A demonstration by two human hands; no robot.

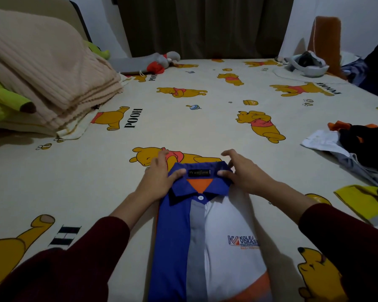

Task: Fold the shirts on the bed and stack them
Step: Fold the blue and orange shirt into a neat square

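Note:
A blue, grey and white collared shirt (207,240) lies folded into a narrow strip on the bed (140,192), front up, collar pointing away from me. My left hand (159,179) pinches the collar's left end, thumb on top by the black label. My right hand (240,173) pinches the collar's right end the same way. Unfolded shirts (345,149), white, black and orange, lie in a heap at the right edge. A yellow garment (362,203) lies just in front of that heap.
The bed sheet is cream with yellow bear prints. Folded beige blankets (46,73) and a green plush toy (2,99) fill the far left. A grey and red plush (162,62) and a white headset (303,64) lie at the far edge, before dark curtains.

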